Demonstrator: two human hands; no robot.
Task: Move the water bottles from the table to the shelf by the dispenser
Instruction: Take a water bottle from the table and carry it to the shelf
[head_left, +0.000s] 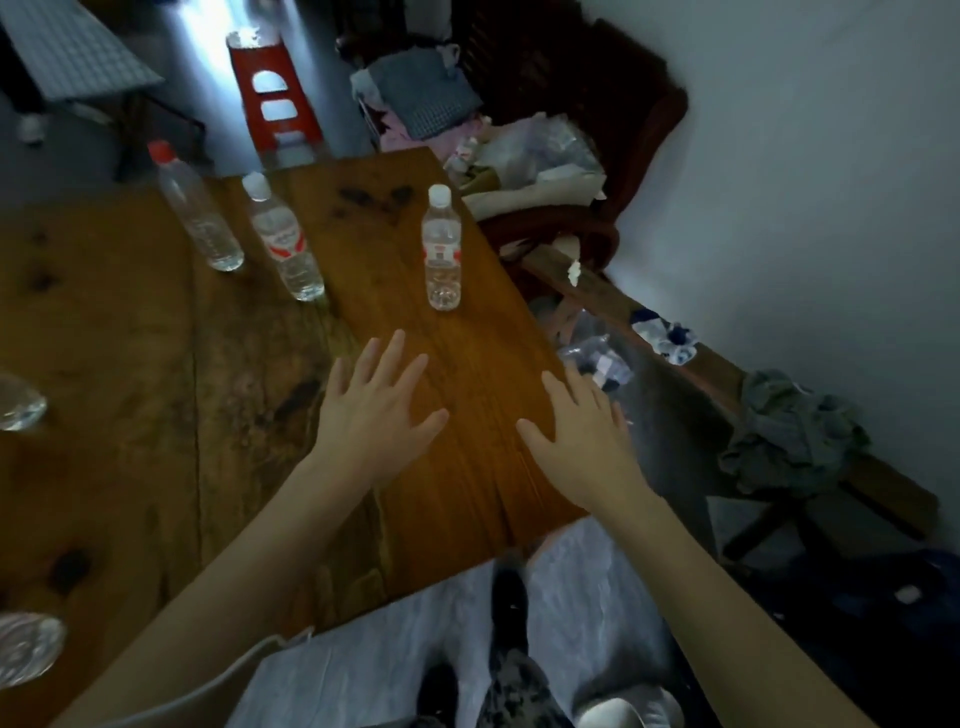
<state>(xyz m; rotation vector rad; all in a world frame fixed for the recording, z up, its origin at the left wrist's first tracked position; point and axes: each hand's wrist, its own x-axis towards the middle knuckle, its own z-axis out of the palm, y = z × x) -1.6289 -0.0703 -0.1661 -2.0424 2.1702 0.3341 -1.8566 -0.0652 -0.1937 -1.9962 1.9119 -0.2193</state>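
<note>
Reaching forward over the wooden desk (156, 395), both hands were stretched out flat with nothing in them. The left hand (376, 415) lay palm down above the boards, its fingers (387, 351) spread apart and straight; the right hand (582, 436) hovered over the desk's right edge, its fingers (563, 389) likewise straight and loosely apart. Three water bottles stood upright beyond the fingertips, none of them touched. The nearest bottle (442, 249), white-capped with a red and white label, stood ahead of the gap between the two hands, closer to the left hand's fingertips yet clearly apart from them. Farther left and back stood a second white-capped bottle (283, 244) and, just beside it, a red-capped bottle (195, 208) (its label could not be made out). At the left border of the view two more clear bottles (18, 402) were partly cut off, well apart from either hand. Behind the desk stood a red plastic stool (275, 96), and a dark wooden chair (597, 130) heaped with clothes and bags sat at the wall.
</note>
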